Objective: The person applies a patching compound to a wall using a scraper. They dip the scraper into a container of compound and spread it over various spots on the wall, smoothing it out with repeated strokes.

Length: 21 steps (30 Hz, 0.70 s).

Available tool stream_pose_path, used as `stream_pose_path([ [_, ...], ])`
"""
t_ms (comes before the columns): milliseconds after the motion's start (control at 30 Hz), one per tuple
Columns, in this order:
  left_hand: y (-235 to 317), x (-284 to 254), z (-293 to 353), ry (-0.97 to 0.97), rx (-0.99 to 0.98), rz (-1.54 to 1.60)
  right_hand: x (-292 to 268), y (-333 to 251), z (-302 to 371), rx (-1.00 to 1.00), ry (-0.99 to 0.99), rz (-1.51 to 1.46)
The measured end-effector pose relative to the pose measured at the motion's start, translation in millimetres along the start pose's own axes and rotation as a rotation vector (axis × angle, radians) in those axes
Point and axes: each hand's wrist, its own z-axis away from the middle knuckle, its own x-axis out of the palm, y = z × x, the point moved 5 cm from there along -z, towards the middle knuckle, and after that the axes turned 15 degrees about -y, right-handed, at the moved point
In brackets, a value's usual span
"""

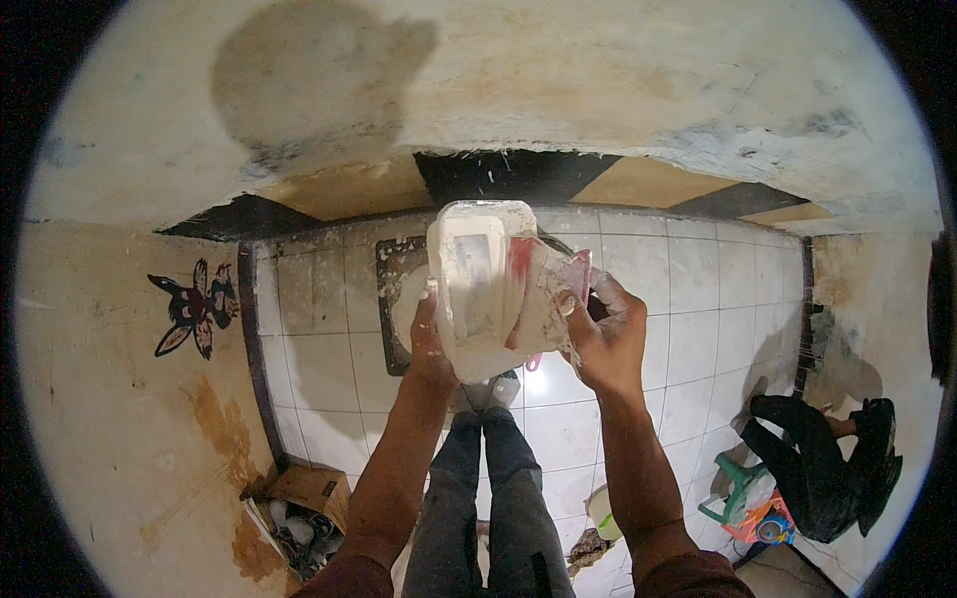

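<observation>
I hold a white rectangular plastic tub (488, 361) in front of me, its inside coated with pale, wet-looking filler. My left hand (427, 334) is closed on the tub's left side near its lower corner. In my right hand (613, 334) is a flat scraper (543, 289), reddish-pink where it shows through a thick smear of the same filler. The scraper lies across the tub's right side, and its left edge reaches over the opening. White residue coats the fingers of both hands.
Ahead stands a wall (638, 90) with patchy pale coating above a painted black-and-tan band (508, 177). Below the tub, a dark square board (391, 344) lies on white tiles. A cardboard box (311, 490) is at lower left. Another person (812, 458) in dark clothes is at lower right, beside colourful items (748, 498).
</observation>
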Motion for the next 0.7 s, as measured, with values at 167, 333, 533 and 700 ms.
stream_pose_path([
  [167, 2.3, 3.2, 4.0, -0.035, -0.044, -0.021, 1.9, 7.3, 0.2, -0.032, 0.008, -0.075],
  [333, 3.8, 7.6, 5.1, -0.045, -0.054, -0.081, 2.3, 9.7, -0.3, 0.057, 0.003, -0.072],
  [533, 6.1, 2.2, 7.3, 0.021, -0.077, -0.123, 5.0, 1.7, -3.8, 0.039, -0.069, 0.038],
  [700, 3.3, -0.1, 8.0, -0.036, -0.134, -0.182, 3.3, 10.0, -2.3, -0.033, -0.113, 0.050],
])
